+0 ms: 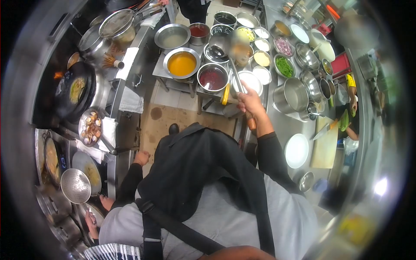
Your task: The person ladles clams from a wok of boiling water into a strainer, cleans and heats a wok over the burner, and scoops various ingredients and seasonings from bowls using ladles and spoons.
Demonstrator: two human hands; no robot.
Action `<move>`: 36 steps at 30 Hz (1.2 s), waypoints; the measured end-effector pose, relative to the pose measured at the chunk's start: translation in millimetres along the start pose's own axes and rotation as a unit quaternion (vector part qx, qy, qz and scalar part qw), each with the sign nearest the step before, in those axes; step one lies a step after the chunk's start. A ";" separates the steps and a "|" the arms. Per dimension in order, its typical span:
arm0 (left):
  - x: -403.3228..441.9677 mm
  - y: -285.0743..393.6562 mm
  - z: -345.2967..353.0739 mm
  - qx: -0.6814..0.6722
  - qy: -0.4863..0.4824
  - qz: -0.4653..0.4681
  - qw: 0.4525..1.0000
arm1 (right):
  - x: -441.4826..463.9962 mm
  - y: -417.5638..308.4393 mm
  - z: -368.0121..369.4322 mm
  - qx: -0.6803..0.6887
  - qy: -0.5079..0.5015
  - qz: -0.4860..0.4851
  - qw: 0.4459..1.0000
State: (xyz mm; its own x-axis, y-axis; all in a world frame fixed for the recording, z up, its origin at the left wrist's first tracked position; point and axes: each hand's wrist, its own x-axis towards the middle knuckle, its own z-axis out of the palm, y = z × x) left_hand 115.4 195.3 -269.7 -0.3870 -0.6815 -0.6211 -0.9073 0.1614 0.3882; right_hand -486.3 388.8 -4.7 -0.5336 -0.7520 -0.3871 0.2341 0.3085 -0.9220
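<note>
My right hand [250,102] is closed around the long handle of a metal ladle [236,78] with a wooden grip end. The ladle's far end reaches over the crowded pots and bowls, where a blurred patch hides part of it. Just beneath this hand is a white round container [250,82], beside a yellow-handled utensil [225,94]. A pot of dark red liquid [212,79] stands to the left. My left hand [141,158] hangs low beside the stove counter, fingers curled in, with nothing visible in it. The nearest thing to it is a pan of mushroom-like pieces [91,128].
A wok with food [76,89] sits on the left stove. Another person's hands [92,220] are at lower left, near a perforated skimmer [76,185]. At right, a co-worker's hand [353,106] is near green leaves; a knife [323,131] lies by a cutting board [325,151].
</note>
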 end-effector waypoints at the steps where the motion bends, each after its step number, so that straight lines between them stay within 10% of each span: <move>1: -7.1 8.4 -4.4 -0.003 -0.011 -0.035 0.999 | 1.4 -0.1 -1.2 0.057 -0.003 0.013 0.998; 12: -8.2 -16.1 -9.2 -0.031 0.004 -0.084 0.996 | 3.8 -6.7 -4.8 0.154 -0.050 0.008 0.987; 17: -23.2 51.8 -60.3 -0.073 0.179 0.067 0.979 | -1.5 -36.5 33.3 0.134 -0.038 0.043 0.989; 30: 11.7 136.5 -211.0 -0.176 0.246 0.249 0.920 | 99.0 -131.0 384.2 0.065 -0.357 0.088 0.928; 34: 22.8 119.8 -282.5 -0.234 0.300 0.220 0.898 | 150.0 -135.7 514.8 -0.144 -0.417 -0.039 0.897; 36: 48.3 97.5 -318.4 -0.192 0.445 0.227 0.845 | 181.6 -104.9 564.7 -0.356 -0.288 -0.446 0.769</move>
State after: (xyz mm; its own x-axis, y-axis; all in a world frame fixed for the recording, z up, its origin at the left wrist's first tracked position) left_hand 60.5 -49.2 -45.2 -0.2490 -0.9056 0.3433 -0.5115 0.4240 0.7474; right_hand -148.8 -109.0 28.2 0.2718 -0.9199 0.2826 -0.6305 -0.3921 -0.6699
